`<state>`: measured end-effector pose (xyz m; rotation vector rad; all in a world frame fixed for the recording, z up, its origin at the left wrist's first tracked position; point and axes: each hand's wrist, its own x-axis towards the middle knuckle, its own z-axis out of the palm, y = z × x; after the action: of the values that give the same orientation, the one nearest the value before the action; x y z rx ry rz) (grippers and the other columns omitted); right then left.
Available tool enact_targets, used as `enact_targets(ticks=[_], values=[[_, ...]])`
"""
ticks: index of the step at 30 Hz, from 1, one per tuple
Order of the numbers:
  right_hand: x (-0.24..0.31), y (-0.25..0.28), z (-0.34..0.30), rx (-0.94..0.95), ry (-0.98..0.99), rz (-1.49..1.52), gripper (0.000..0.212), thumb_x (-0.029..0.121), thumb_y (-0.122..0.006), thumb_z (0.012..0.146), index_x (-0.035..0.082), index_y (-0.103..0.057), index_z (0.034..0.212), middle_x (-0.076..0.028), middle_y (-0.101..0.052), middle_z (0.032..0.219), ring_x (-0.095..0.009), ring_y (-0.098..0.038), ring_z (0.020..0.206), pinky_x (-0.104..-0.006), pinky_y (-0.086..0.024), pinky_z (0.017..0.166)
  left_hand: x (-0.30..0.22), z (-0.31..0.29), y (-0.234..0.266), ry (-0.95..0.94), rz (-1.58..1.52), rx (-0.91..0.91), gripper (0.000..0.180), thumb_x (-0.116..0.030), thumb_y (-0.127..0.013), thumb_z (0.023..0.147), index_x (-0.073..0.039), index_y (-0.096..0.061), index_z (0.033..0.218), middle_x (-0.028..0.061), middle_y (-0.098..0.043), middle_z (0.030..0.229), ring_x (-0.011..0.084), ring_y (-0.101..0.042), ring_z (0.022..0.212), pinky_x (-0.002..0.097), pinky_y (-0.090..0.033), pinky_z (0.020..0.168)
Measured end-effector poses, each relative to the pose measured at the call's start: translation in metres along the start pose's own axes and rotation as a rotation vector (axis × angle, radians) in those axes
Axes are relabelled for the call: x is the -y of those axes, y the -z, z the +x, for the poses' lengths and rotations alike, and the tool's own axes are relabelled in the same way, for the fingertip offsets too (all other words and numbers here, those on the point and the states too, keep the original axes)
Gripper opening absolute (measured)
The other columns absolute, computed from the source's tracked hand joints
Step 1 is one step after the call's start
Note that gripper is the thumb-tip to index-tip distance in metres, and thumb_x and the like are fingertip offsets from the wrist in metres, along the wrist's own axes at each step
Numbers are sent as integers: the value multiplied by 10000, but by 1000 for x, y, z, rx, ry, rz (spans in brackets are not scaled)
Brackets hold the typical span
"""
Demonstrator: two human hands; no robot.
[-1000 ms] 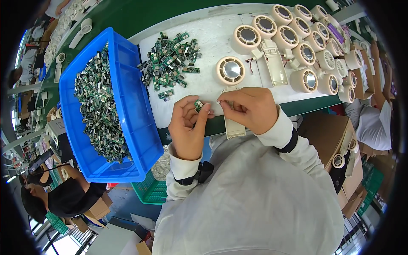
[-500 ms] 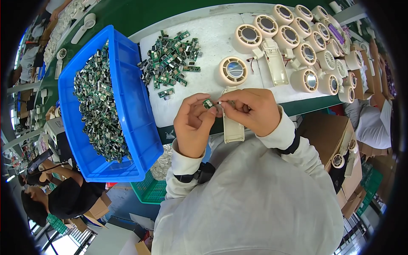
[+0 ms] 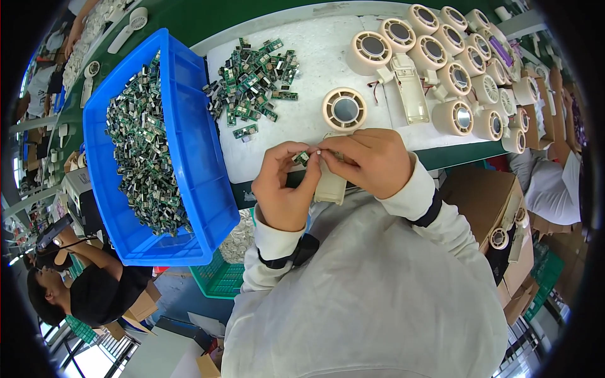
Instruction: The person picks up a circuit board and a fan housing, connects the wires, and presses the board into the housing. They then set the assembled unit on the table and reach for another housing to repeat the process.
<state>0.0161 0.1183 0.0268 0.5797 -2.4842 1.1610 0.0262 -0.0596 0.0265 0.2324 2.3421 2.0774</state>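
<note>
Between the thumb and fingers of my left hand is a small green circuit board. My right hand pinches a tiny white connector close to the board's edge; whether the two touch, I cannot tell. Below the hands lies the cream handle shell of a handheld fan, partly covered by my fingers. Its round fan head, with a dark centre disc, rests on the white sheet just beyond my hands. A heap of circuit boards lies farther off, with one board at its near edge.
A deep blue bin full of circuit boards stands at the left. Several cream fan heads crowd the right of the white sheet, beside an opened handle. A cardboard box is at the lower right; a co-worker sits lower left.
Both hands have shifted slightly left, bringing the connector nearer the circuit board. The fan handle beneath has swung left, and its head has turned a little.
</note>
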Motion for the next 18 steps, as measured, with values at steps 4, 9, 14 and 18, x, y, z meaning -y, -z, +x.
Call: enact_targets(ticks=[4, 9, 14, 18], values=[[5, 5, 4, 12, -32, 19, 132, 90, -781, 803, 77, -725, 921, -30, -533, 566, -145, -533, 486, -306, -422, 481, 7, -6, 3, -19, 52, -52, 271, 74, -661, 928, 65, -608, 1194, 121, -690, 1078, 181, -697, 991, 272, -554, 860], [12, 14, 2, 108, -323, 183, 134, 92, -780, 798, 80, -727, 920, -18, -474, 532, -118, -445, 461, -284, -368, 475, 1, 1, 8, 119, -180, 28, 337, 67, -649, 941, 48, -616, 1275, 121, -685, 1120, 174, -701, 979, 270, -552, 855], [17, 18, 4, 132, -436, 247, 136, 91, -779, 793, 76, -732, 920, -9, -438, 515, -99, -391, 456, -269, -335, 474, 4, 1, 13, 119, -177, 166, 373, 44, -642, 954, 13, -619, 1325, 129, -683, 1138, 168, -704, 964, 268, -558, 836], [15, 19, 3, 134, -421, 257, 135, 93, -779, 793, 75, -738, 921, -3, -430, 501, -87, -387, 450, -265, -330, 471, 4, 0, 14, 155, -162, 152, 326, 40, -644, 954, 14, -656, 1279, 136, -687, 1143, 169, -703, 957, 266, -557, 842]])
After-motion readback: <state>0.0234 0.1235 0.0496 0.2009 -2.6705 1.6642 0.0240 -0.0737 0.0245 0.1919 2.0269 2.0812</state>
